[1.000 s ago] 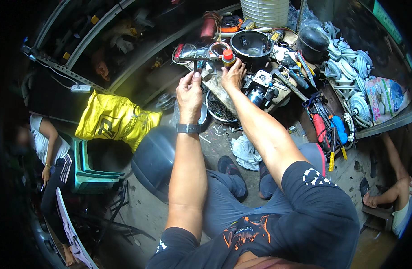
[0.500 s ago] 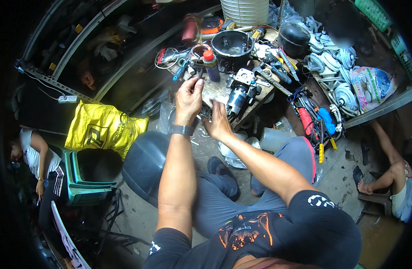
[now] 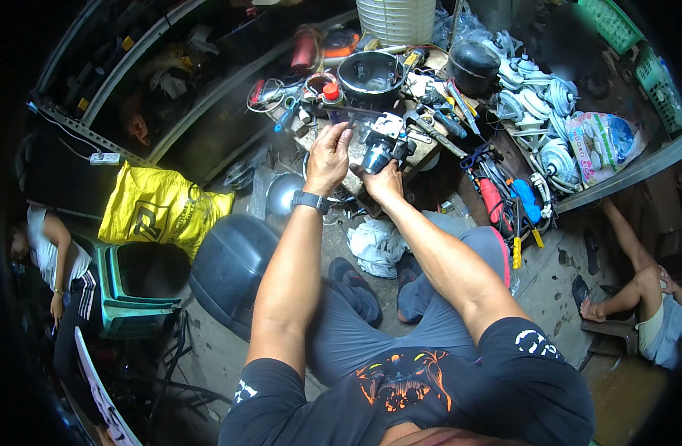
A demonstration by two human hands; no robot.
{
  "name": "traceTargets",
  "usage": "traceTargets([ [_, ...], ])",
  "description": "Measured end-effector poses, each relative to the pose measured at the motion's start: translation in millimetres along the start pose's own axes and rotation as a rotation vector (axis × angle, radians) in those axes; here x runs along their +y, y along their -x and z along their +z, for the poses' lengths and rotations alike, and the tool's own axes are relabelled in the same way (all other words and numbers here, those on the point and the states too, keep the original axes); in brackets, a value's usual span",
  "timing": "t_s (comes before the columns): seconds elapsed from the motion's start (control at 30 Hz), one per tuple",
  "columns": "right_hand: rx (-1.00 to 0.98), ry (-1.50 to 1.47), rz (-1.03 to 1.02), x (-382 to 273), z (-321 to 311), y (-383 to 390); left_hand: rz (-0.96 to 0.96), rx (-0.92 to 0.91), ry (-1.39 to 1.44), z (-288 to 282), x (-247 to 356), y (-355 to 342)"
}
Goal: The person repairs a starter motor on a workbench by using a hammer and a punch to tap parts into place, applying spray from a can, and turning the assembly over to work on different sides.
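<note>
- The right hand closes around the silver-and-black motor, gripping its lower body at the near edge of the workbench.
- The left hand is just beside it to the left, fingers curled and closed on a thin dark tool, which points up and away.
- The motor looks to be in one piece, its pale metal plate on the far end; the work on it seems under way rather than finished.
- No part is seen being lifted off or fitted, so what is done and what is left cannot be told closely.
- Beyond the left hand, a red-capped bottle stands upright, apart from both hands, with the black pot behind it toward the workbench's far edge.
- The right hand's fingers are partly hidden by the motor, as is the motor's underside; whether it rests on the workbench or is held just off it is unclear.
- The tool's far end is blurred, its handle mostly covered by the left hand, and any contact with the plate is hard to judge.
</note>
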State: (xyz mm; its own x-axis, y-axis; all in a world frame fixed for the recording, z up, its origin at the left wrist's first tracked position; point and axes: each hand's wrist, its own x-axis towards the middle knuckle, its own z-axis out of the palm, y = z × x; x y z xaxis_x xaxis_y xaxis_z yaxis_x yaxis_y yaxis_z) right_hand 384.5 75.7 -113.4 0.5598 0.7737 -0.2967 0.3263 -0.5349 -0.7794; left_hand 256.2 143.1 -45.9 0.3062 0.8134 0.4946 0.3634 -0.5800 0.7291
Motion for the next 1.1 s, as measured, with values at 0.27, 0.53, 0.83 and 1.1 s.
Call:
traceTargets([
  [0.27,-0.141,0.072,-0.049,15,-4,-14,0.04,0.041,-0.103,-3,23,-7],
  [0.53,-0.462,0.29,-0.268,9,-62,-1,0.06,0.03,-0.254,1,16,-5],
  [0.83,0.114,0.696,-0.602,23,-184,-77,0.125,-0.092,-0.423,1,30,-22],
  [1.1,-0.07,0.866,-0.403,42,-145,-140,0.045,-0.164,-0.439,4,39,-25],
])
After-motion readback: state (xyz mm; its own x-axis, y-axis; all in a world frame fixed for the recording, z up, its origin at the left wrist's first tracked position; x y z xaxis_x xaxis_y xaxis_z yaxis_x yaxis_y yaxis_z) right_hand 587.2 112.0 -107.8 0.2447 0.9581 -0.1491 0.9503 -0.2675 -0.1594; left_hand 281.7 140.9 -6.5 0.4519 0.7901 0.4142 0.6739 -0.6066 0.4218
